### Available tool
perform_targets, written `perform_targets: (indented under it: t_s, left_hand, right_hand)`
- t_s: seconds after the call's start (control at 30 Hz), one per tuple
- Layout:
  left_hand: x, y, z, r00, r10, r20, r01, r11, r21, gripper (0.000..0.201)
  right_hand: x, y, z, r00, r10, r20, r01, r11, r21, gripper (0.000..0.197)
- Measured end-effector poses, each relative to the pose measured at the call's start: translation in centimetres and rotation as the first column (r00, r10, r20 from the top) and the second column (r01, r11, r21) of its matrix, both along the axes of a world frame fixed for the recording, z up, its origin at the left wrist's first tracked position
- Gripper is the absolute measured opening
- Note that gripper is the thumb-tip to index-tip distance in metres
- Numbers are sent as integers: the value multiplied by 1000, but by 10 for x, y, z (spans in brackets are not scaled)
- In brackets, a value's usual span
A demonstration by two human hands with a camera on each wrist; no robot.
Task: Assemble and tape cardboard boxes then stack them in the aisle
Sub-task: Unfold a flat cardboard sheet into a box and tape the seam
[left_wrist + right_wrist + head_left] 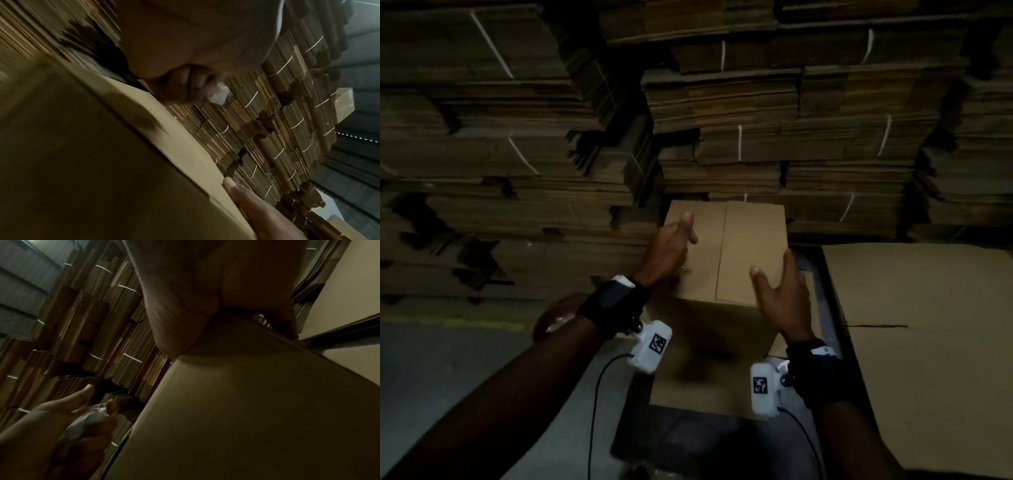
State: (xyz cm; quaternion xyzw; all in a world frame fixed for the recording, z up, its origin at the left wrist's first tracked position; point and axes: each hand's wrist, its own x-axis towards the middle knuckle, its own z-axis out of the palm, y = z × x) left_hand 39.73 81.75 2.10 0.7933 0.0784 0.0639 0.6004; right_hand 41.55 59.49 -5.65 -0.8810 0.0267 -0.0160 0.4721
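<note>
Dim warehouse aisle, head view looking down. Assembled cardboard box (726, 253) upright in centre, top flaps closed, seam running down the middle of the top face; tape on the seam not discernible. Box standing just in front of the wall of bundled flat cardboard (791, 137), strapped with white bands.

Left hand (671, 246) at the box's left top edge, thumb up over the top face, fingers (185, 91) curled. From the right wrist view, something clear and crinkled, perhaps tape or film (86, 420), pinched in that hand; exact item not identifiable. In the left wrist view a small whitish scrap at the fingertips, blurred.

Right hand (784, 291) pressed against the box's near right corner, thumb splayed across the top face, fingers (791, 270) straight and spread wide along the right side. Holding nothing, only bearing on the cardboard.

Second, larger box (928, 342) to the right, flaps closed, slit visible on its top, separated from the centre box by a narrow gap. Grey concrete floor (448, 377) at left with a faint yellow line (465, 323). Wrist cameras (650, 346) strapped to both forearms, cables trailing.
</note>
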Motion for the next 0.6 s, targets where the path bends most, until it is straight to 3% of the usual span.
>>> perform_targets:
  t_s: [0.07, 0.13, 0.2, 0.27, 0.37, 0.47, 0.6]
  left_hand:
    - [-25, -1, -8, 999, -6, -34, 2, 994, -105, 29]
    - [-51, 1, -14, 995, 58, -76, -64, 994, -85, 16]
    - [-77, 8, -18, 992, 90, -85, -98, 990, -100, 18]
    - [-103, 20, -26, 989, 95, -114, -114, 978, -173, 18]
    - [-138, 46, -42, 976, 139, -168, -177, 955, -238, 15]
    - [-172, 79, -63, 967, 209, -146, -233, 957, -171, 21]
    - [-223, 139, -88, 948, 249, -199, -290, 933, -212, 11]
  right_hand:
    - [0, -1, -1, 1000, 3, -12, -3, 1000, -8, 83]
    - [1, -2, -1, 1000, 25, -4, -25, 999, -39, 84]
    - [-1, -2, 4, 999, 13, 36, -7, 986, -164, 85]
    - [-15, 7, 17, 992, -15, 122, 51, 953, -297, 77]
    - [-53, 43, 42, 951, 16, 308, 65, 965, -253, 60]
    - [-97, 98, 44, 897, 121, 426, -48, 983, -179, 49]
    - [-142, 181, 18, 857, 318, 405, -256, 946, -200, 47]
